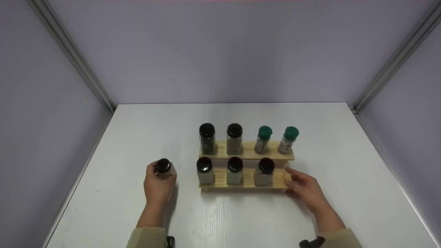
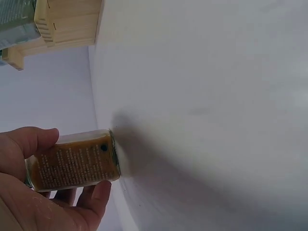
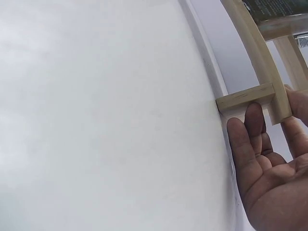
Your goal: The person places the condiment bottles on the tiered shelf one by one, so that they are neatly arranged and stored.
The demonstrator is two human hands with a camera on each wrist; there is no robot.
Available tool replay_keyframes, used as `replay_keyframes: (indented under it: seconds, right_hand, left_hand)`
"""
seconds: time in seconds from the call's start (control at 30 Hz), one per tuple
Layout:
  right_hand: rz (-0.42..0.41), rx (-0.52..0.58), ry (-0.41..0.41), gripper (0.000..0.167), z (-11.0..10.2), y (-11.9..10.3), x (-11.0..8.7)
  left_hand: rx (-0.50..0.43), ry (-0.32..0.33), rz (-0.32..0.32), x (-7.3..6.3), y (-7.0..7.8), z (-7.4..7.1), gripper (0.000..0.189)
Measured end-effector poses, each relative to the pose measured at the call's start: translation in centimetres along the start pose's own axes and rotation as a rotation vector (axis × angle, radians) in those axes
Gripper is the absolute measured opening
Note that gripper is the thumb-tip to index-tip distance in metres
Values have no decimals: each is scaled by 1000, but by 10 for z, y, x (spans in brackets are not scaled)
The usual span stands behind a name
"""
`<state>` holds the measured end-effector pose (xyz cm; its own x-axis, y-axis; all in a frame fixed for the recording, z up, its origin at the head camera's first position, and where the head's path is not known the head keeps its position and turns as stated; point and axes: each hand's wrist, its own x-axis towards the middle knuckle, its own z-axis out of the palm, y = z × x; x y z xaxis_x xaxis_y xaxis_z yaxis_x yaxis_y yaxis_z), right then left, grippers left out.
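My left hand (image 1: 159,186) grips a square spice jar (image 2: 74,163) with a black lid and a brown printed label, left of a two-step wooden spice rack (image 1: 220,174). The jar's base is at or close to the white tabletop; I cannot tell whether it touches. At the rack's right end, my right hand (image 1: 306,189) holds the lower step, thumb on one side and fingers (image 3: 240,144) along the end and underside. Three black-lidded jars (image 1: 235,172) stand on the lower step. The upper step carries two black-lidded jars (image 1: 207,139) and two green-capped shakers (image 1: 263,139).
The rack stands on a white table (image 1: 155,127). Pale panels enclose the table, with a back wall (image 1: 227,51) behind and side walls (image 1: 44,120) to left and right. Grey metal posts run up the corners.
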<state>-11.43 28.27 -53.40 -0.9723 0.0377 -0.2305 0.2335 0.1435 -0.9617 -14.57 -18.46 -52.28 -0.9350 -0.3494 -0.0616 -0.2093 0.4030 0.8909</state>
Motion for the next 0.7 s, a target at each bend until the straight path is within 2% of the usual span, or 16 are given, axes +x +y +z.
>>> replay_keyframes:
  seconds: [0.17, 0.3, 0.43, 0.57, 0.7]
  right_hand:
    - [5, 8, 1, 58, 0, 0, -1]
    - [7, 13, 5, 58, -1, 1, -1]
    - [-1, 7, -2, 58, -1, 1, -1]
    - [-4, -4, -7, 58, -1, 1, 0]
    - [-5, -8, -10, 58, -1, 1, 0]
  left_hand:
    - [19, -2, 23, -16, 1, -1, 70]
    - [10, -31, 32, -25, -1, -2, 80]
    - [0, -48, 38, -27, -5, -2, 87]
    - [3, -36, 46, -25, -5, -2, 77]
    - [15, -29, 35, -30, -2, -1, 70]
